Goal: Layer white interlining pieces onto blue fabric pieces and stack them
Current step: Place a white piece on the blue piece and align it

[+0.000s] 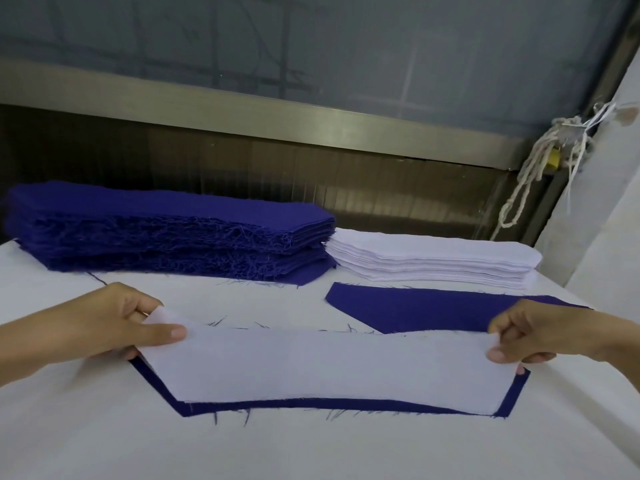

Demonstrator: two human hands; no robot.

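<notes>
Two hands seating interlining on blue fabric
Left hand point(114, 323) and right hand point(533, 334) each pinch one end of the white interlining piece point(329, 365); it spans between them over the blue fabric piece point(242, 406); next, probably: square edges, release, stack.

A single head-worn wide-angle view looks forward and down, close over the white cloth-covered worktop point(104, 427), facing the grey panelled wall point(311, 46) behind it.
</notes>
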